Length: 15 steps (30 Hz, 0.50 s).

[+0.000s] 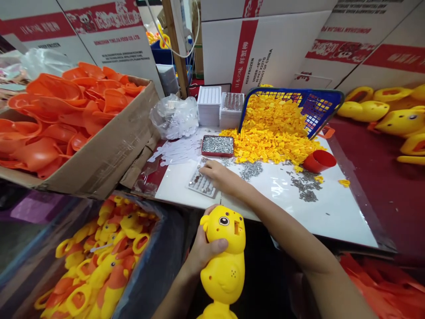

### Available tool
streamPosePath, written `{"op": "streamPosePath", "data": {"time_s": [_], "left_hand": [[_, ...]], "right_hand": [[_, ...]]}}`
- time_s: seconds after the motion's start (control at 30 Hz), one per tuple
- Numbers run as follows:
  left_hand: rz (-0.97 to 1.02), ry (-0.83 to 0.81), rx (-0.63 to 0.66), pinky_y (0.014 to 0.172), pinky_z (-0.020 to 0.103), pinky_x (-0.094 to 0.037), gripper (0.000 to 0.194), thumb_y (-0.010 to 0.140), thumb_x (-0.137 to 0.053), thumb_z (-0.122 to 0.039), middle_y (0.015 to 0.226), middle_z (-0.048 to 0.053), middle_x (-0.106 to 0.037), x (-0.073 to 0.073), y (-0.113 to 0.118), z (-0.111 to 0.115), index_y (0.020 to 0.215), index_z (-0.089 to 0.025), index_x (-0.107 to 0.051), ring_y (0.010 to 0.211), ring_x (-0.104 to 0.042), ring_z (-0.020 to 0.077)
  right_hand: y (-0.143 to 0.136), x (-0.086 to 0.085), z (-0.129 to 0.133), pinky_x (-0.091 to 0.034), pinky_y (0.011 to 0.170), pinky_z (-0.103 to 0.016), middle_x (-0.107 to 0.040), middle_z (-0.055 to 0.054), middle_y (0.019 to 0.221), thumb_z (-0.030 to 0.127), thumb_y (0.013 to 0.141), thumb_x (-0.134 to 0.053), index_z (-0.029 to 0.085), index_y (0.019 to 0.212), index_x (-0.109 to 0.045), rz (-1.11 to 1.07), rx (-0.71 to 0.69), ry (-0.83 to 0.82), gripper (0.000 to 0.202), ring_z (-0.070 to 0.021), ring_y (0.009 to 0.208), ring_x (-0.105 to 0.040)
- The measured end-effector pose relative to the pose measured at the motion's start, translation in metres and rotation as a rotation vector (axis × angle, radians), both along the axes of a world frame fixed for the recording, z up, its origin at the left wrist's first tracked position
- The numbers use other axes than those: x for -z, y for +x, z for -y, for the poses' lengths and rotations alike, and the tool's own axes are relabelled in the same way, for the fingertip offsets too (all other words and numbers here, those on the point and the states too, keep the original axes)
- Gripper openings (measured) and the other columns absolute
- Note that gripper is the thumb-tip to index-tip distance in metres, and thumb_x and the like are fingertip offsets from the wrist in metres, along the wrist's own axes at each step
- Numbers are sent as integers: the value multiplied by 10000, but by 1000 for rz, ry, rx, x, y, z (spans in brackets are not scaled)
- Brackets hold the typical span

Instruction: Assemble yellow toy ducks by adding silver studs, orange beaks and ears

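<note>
A yellow plastic duck toy body (223, 270) is gripped by my left hand (204, 248), thumb across its neck. Its head shows a printed eye, small holes and a square cut-out. At the table's front edge, my right hand (221, 175) reaches over a white tray (203, 188) of small round parts. The fingers of that hand are bent together at the tray's upper side; whatever is between them is too small to make out. Just behind the tray stands a red box (218, 146) full of small metal screws. Loose screws (250, 170) lie right of my right hand.
A blue basket (323, 113) lies tipped, spilling small yellow parts (275, 141) beside a red cup (319, 161). Stacked white trays (210, 106) and a plastic bag (174, 117) stand behind. A carton (109, 155) of orange parts is left, above a bin of assembled ducks (106, 261).
</note>
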<state>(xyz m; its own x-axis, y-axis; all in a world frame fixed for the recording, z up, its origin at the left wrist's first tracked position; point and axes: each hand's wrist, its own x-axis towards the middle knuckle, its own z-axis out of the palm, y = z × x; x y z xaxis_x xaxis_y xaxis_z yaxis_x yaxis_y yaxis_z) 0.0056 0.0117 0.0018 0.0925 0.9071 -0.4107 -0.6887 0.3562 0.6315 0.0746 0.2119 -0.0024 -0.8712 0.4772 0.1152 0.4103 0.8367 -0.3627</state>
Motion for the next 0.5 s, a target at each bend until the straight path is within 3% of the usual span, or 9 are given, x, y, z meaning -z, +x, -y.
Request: {"op": "streamPosePath", "data": {"time_s": [0.23, 0.33, 0.5], "left_hand": [[8, -29, 2, 724, 337, -589, 1126, 560, -934, -396, 1052, 64, -713, 2, 0, -1, 1495, -261, -320, 780, -709, 216], [2, -37, -4, 728, 336, -588, 1125, 553, -934, -394, 1056, 67, -710, 2, 0, -2, 1491, -260, -328, 804, -711, 226], [-5, -20, -6, 736, 323, -587, 1074, 571, -930, -389, 1062, 55, -704, -1, 1, -3, 1471, -267, -358, 790, -705, 206]], "right_hand": [[2, 0, -5, -444, 864, -310, -605, -127, 1054, 134, 992, -488, 122, 1113, -654, -52, 1, -54, 206, -204, 973, -548], [-1, 3, -5, -436, 849, -319, -602, -135, 1031, 168, 1006, -477, 113, 1036, -670, -38, -5, -34, 203, -205, 941, -531], [-6, 6, -1, -405, 800, -326, -598, -139, 997, 95, 1001, -386, 111, 923, -674, 7, -15, 36, 299, -202, 871, -481]]}}
